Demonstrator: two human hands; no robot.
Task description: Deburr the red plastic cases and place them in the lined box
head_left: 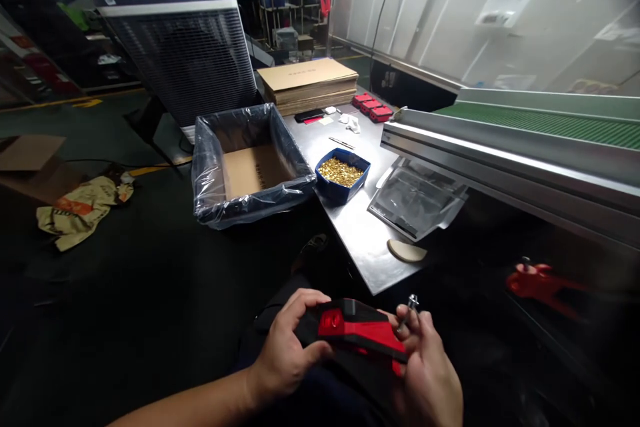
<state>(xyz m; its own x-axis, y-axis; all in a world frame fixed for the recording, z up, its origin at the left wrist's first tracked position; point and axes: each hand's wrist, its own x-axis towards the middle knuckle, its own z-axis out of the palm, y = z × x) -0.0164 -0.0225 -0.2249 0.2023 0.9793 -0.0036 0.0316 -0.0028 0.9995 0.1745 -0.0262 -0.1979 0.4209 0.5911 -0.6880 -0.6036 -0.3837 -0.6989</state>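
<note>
Unit (367, 333), red and black, sits nearer than the desk (380, 268), clamped between left hand (287, 350) and right hand (431, 368); the right also grips a metal piece (413, 303), so work looks unfinished; how much remains I cannot tell.

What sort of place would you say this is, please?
Probably a factory workshop or assembly area: there is a conveyor with a green belt, a metal table, and a blue bin full of small gold-coloured pieces.
</note>
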